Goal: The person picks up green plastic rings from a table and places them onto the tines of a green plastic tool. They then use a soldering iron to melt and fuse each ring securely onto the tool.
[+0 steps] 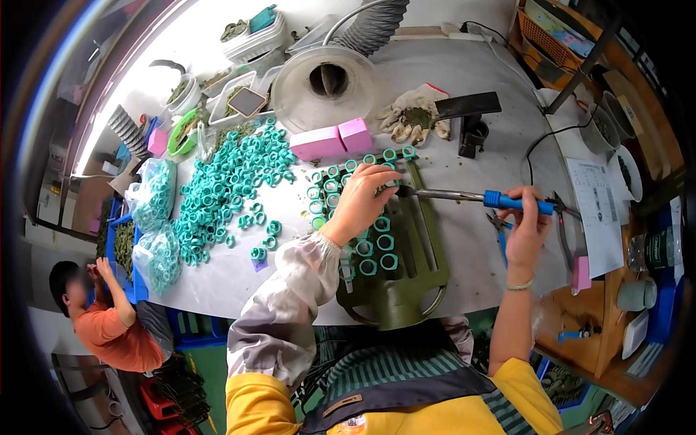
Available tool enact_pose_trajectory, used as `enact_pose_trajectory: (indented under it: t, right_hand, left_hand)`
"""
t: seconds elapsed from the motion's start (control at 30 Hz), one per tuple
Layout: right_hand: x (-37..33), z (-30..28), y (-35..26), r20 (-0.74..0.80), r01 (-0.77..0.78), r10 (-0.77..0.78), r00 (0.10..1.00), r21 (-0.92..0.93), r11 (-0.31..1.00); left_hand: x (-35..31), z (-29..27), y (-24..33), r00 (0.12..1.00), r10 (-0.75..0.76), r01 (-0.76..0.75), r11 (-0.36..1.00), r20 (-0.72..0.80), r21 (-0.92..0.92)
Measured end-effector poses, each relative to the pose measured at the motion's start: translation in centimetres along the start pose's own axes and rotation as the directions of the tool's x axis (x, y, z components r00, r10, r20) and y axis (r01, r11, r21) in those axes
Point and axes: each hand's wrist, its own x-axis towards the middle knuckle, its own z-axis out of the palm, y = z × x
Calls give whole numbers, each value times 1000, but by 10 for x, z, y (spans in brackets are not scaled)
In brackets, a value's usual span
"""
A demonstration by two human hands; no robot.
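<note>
My right hand (528, 225) grips the blue handle of a soldering iron (500, 199), whose metal shaft points left. Its dark tip ends beside the fingertips of my left hand (359, 201). Those fingers are bent together over rows of teal rings (366, 248); whatever is between them is hidden. The rings stand along an olive-green frame (435, 250) with long slots and a rounded near end. Left of my left hand lies a big heap of loose teal rings (217, 196). A few strays sit near my left sleeve.
Pink blocks (319, 143), a clear funnel-shaped hood (286, 94), a stained glove (413, 116) and a black stand (471, 130) are behind the frame. Pliers (562, 225) lie by my right hand. Bagged rings (154, 196) stand left. Another person (119, 326) sits at far left.
</note>
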Motion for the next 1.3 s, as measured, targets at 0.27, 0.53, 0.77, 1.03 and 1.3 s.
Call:
enact_pose_trajectory:
  t: [0.27,0.53,0.77,1.03,1.3]
  right_hand:
    - [1,-1,-6,6,16,-16,1000,-33,999]
    - [0,-30,-24,-69,22,-21,997,12,1000]
    - [-6,-29,-29,-38,-2,4,999,37,999]
    - [-11,-26,-34,-40,-2,3,999,24,1000]
    - [-15,-21,-41,-58,11,-11,998,1,1000]
  left_hand:
    - [-3,4,-12,998,63,-63,998,9,20]
    - [-18,-59,-27,947,-242,188,952,-214,-243]
    - [-135,-129,-86,722,-667,688,666,-183,288]
    - [-153,-133,-84,642,-759,636,607,-109,-476]
    - [-90,-92,-3,904,-422,386,872,-65,-301]
